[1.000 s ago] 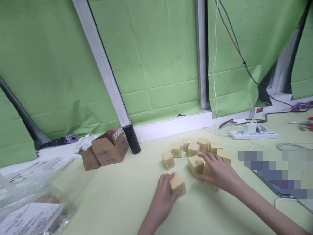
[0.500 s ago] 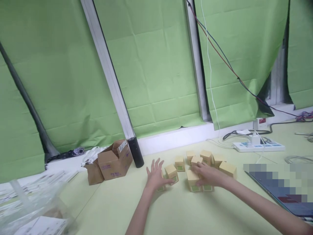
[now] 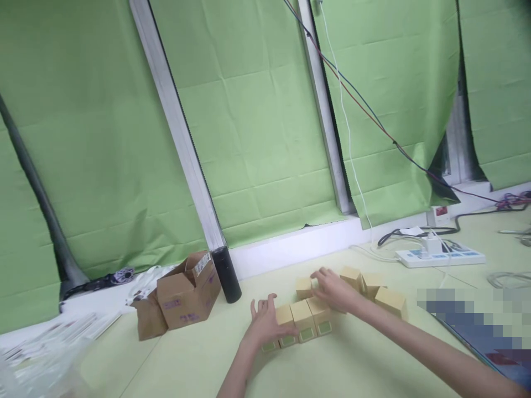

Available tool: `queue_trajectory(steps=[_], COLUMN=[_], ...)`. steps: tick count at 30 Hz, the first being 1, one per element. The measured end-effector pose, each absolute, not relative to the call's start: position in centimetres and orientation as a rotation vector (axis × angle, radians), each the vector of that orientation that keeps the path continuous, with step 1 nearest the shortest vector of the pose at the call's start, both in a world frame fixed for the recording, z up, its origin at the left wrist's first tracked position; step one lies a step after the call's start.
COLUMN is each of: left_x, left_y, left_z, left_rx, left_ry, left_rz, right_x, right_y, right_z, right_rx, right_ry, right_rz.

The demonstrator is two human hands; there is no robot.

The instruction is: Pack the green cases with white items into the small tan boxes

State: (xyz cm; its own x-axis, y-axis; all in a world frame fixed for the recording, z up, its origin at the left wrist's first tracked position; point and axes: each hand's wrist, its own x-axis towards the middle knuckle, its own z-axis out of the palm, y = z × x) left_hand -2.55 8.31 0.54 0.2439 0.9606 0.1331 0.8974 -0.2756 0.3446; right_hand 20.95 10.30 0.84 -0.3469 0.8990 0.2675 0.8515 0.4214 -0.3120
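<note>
Several small pale-yellow boxes, each with a green label panel, stand on the table. Four-sided yellow boxes (image 3: 302, 316) form a close row in front of me, labels facing me. At the row's left end is my left hand (image 3: 264, 325), fingers apart and raised, thumb across the front of the boxes; it partly covers the leftmost box (image 3: 269, 346). My right hand (image 3: 337, 290) reaches over behind the row, its fingers bent around a small box (image 3: 315, 283), mostly hidden by the hand. Another box (image 3: 303, 287) stands just left of these fingers.
More yellow boxes (image 3: 391, 302) stand to the right, beyond my right forearm. An open cardboard box (image 3: 186, 298) and a black cylinder (image 3: 227, 276) are at the back left. A white power strip (image 3: 460, 257) with cables lies back right, near a dark flat device (image 3: 468, 331), partly pixelated.
The front boxes now stand together in a row against my left hand. My right hand has moved left and back, off the front boxes. The camera view has shifted slightly.
</note>
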Motion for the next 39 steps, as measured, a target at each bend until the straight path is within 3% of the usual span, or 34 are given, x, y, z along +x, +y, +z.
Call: queue_trajectory(steps=[5,10,14,20,26,30,34,39], left_x=[1.5,4.5,3.0,-5.8,-11.8,-9.0,-3.7,1.0], left_y=[12.0,16.4,16.7,13.0,4.1,-1.9,-4.5,-4.2], left_z=[2.5,2.5,2.6,6.3,7.4,5.6,2.7,0.9], left_rx=[2.384,2.352,2.339,2.23,1.967,1.994,1.942,2.023], left_ry=[1.621,1.558,1.618,1.941,2.119,1.966,1.616,1.661], left_rz=[0.552,0.348,0.376,0.416,0.268,0.384,0.622,0.454], right_x=[23.9,25.6,25.8,24.3,24.8,26.1,23.7,21.7], right_y=[12.6,11.5,11.7,15.9,14.9,10.0,2.8,0.4], right_z=[0.7,0.1,1.2,2.3,3.9,5.5,3.1,0.3], right_rx=[-1.7,-1.545,-1.406,-1.48,-1.389,-1.186,-0.996,-1.167], right_ry=[-2.301,-2.477,-2.46,-2.387,-2.451,-2.543,-2.59,-2.481], right_rz=[0.147,0.277,0.24,0.091,0.116,0.28,0.426,0.345])
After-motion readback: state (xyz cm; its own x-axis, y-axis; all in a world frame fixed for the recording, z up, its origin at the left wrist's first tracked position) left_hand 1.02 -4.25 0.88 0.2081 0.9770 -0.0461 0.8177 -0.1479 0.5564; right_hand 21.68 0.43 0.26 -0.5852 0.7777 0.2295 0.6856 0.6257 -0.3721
